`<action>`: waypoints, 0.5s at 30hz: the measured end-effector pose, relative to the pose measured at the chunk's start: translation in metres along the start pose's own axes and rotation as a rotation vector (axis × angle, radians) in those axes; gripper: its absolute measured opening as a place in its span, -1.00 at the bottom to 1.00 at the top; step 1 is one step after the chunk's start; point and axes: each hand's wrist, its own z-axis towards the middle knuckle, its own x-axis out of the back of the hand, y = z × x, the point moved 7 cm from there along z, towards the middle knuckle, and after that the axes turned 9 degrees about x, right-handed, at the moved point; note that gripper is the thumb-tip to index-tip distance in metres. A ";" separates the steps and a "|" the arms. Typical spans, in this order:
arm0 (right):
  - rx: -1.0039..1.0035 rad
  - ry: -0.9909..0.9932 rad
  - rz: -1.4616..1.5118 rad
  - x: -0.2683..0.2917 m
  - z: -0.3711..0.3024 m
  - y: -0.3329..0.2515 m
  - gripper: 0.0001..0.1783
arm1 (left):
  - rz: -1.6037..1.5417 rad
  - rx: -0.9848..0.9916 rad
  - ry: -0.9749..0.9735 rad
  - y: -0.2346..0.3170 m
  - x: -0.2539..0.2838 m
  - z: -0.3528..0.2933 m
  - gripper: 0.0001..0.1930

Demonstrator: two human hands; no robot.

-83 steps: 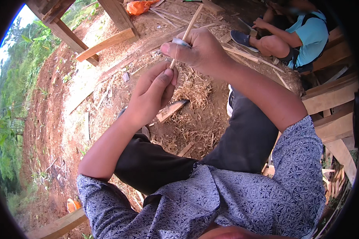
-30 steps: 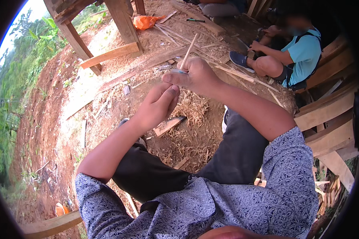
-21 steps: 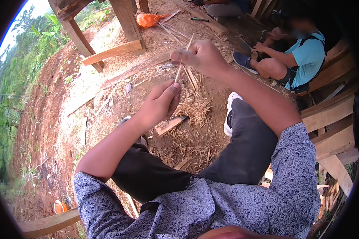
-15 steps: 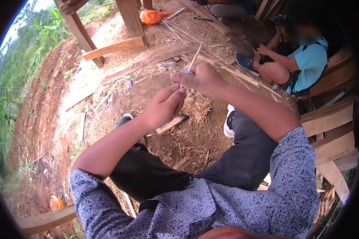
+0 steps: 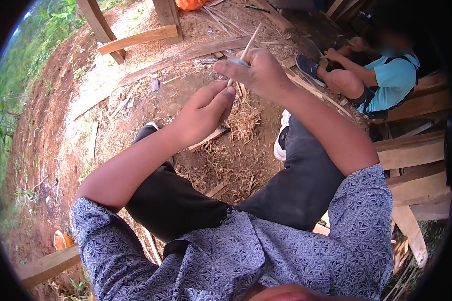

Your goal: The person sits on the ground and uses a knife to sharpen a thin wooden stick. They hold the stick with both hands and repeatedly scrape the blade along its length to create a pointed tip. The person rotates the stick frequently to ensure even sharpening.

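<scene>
A thin, pale wooden stick [image 5: 252,39] slants up and away between my hands, its far end tapering. My left hand [image 5: 204,111] pinches the lower end between thumb and fingers. Just above it, my right hand [image 5: 267,74] is closed around the stick's middle, thumb laid across. A small bluish-grey piece [image 5: 240,61] shows under the right thumb against the stick; its kind is too small and covered to tell. Both hands are held out over the ground in front of my knees, close together.
Wood shavings [image 5: 243,120] and offcuts litter the dirt between my feet. A long plank [image 5: 186,56] lies beyond, near wooden posts [image 5: 166,20]. At right, a person in a light-blue shirt [image 5: 392,80] sits beside stacked timber [image 5: 412,150]. An orange bag [image 5: 191,4] lies at the far edge.
The whole view has tilted, so the hands and ground appear higher in the picture. Both hands keep their hold on the stick. The seated person's hands have shifted slightly.
</scene>
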 end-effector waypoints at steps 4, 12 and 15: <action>0.038 0.128 0.097 0.015 0.022 -0.006 -0.24 | 0.025 -0.102 0.056 0.009 0.004 0.001 -0.66; 0.101 0.115 0.168 0.021 0.026 -0.018 -0.23 | 0.043 -0.058 0.029 0.011 0.011 -0.005 -0.65; 0.220 -0.095 0.028 -0.026 -0.003 -0.012 -0.29 | 0.042 -0.051 0.049 0.010 0.011 -0.008 -0.65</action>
